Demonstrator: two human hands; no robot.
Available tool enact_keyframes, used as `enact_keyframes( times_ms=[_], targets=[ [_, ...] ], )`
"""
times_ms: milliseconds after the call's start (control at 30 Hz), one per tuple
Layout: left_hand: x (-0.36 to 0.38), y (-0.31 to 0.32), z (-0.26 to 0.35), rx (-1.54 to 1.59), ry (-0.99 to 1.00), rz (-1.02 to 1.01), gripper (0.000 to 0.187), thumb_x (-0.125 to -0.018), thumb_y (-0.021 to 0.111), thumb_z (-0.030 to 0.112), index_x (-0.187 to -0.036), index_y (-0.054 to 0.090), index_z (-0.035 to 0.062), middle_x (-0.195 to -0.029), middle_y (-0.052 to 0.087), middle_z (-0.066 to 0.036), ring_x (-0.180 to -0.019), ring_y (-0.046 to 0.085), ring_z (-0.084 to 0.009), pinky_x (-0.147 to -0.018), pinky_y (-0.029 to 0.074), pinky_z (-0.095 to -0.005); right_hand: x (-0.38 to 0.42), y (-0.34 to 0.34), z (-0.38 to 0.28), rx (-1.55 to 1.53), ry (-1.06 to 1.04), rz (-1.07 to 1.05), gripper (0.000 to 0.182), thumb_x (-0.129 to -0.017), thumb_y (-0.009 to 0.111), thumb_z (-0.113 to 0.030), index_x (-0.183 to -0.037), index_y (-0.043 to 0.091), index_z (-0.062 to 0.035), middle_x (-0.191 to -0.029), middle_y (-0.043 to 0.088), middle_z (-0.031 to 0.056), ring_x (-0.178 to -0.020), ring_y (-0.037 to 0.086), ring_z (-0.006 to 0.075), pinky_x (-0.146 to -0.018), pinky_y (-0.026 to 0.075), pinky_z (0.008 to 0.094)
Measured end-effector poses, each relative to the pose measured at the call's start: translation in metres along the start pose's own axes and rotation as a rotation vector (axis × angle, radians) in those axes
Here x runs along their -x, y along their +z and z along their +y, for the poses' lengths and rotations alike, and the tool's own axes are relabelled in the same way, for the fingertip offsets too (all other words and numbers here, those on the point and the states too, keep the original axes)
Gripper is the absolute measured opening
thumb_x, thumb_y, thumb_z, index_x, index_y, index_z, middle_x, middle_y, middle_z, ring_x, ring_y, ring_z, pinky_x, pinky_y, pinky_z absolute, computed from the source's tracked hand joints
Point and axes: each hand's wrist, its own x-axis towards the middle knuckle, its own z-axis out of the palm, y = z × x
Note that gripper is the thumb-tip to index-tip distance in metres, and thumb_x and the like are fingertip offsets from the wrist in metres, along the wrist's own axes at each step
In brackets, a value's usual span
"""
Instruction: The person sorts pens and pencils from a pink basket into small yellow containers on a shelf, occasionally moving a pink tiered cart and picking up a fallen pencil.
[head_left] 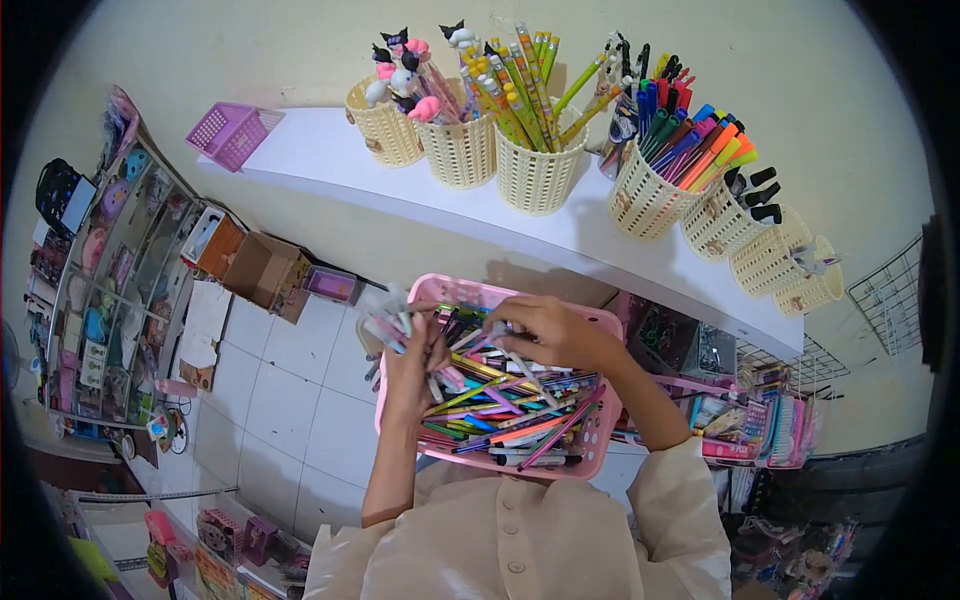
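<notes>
A pink basket (598, 440) full of mixed pens and pencils (500, 400) is in front of my body. At its left side my left hand (418, 355) is wrapped round several pens (388, 325), whose upper ends look blurred and pale. Over the back right of the basket is my right hand (545, 332), its fingers bent down and closed on a light-coloured pen (530, 372) above the pile.
A white shelf (400, 210) runs behind the basket, bearing cream woven cups (540, 185) of pencils and markers and a small purple basket (230, 135). Cardboard box (265, 270) and display rack (120, 290) stand left; pink trays (785, 430) lie right.
</notes>
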Motion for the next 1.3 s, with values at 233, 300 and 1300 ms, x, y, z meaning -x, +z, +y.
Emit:
enact_keyframes(
  times_ms=[233, 300, 1300],
  targets=[
    [0.011, 0.026, -0.015, -0.328, 0.277, -0.309, 0.040, -0.067, 0.066, 0.021, -0.093, 0.043, 0.0025, -0.071, 0.051, -0.006, -0.060, 0.054, -0.0142, -0.052, 0.046, -0.0234, -0.025, -0.015, -0.063, -0.161, 0.219, 0.175, 0.024, -0.071, 0.058, -0.014, -0.091, 0.052, -0.0021, -0.067, 0.047, 0.0093, -0.054, 0.046, 0.0157, -0.050, 0.037, 0.0264],
    [0.014, 0.024, -0.014, -0.303, 0.141, -0.240, 0.033, -0.068, 0.063, 0.019, -0.090, 0.044, 0.0027, -0.067, 0.051, -0.006, -0.061, 0.053, -0.0135, -0.049, 0.044, -0.0224, -0.018, -0.009, -0.057, -0.339, 0.283, 0.264, 0.026, -0.071, 0.058, -0.014, -0.094, 0.051, -0.0021, -0.070, 0.048, 0.0108, -0.057, 0.048, 0.0180, -0.051, 0.038, 0.0277],
    [0.027, 0.093, -0.064, 0.265, 0.063, 0.073, 0.018, -0.084, 0.043, 0.027, -0.090, 0.041, 0.0100, -0.068, 0.040, 0.000, -0.053, 0.035, -0.0064, -0.047, 0.031, -0.0214, 0.079, 0.017, -0.086, 0.270, 0.394, 0.428, 0.030, -0.069, 0.055, -0.004, -0.099, 0.052, -0.0058, -0.085, 0.050, 0.0110, -0.069, 0.054, 0.0273, -0.058, 0.046, 0.0324]
  ],
)
